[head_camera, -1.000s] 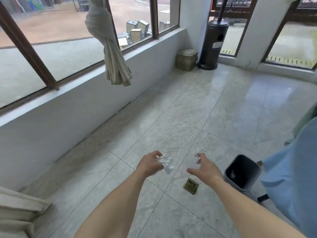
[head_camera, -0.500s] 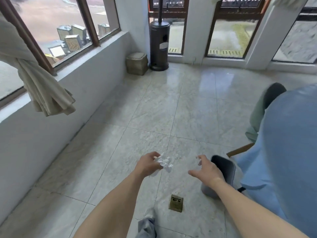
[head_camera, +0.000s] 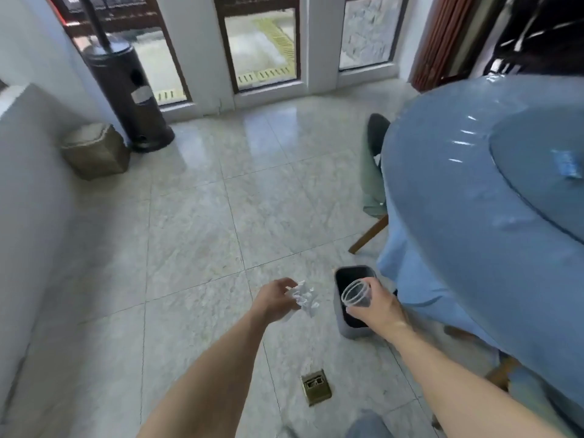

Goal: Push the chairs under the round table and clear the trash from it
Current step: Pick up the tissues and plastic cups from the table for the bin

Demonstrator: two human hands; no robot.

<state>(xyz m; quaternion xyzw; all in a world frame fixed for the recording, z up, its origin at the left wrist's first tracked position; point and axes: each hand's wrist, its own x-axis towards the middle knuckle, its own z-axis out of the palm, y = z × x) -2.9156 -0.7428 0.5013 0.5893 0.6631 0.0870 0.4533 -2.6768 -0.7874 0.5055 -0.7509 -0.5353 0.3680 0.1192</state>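
My left hand (head_camera: 274, 301) grips a crumpled white paper tissue (head_camera: 304, 298) just left of a small grey trash bin (head_camera: 351, 329) on the floor. My right hand (head_camera: 377, 306) holds a clear plastic cup (head_camera: 355, 293) directly over the bin's dark opening. The round table (head_camera: 474, 197) with a light blue cloth fills the right side. A small blue packet (head_camera: 565, 165) lies on its glass turntable. A chair (head_camera: 373, 172) with a grey-green seat and wooden legs is tucked against the table's left edge.
A brass floor socket (head_camera: 316, 387) sits in the tile near my feet. A tall black patio heater (head_camera: 126, 90) and a small tan lidded bin (head_camera: 94, 151) stand by the far left wall. Glass doors line the back.
My view swung right, bringing the round table into sight. My right hand with the cup moved over the bin's opening. My left hand keeps its grip on the tissue.
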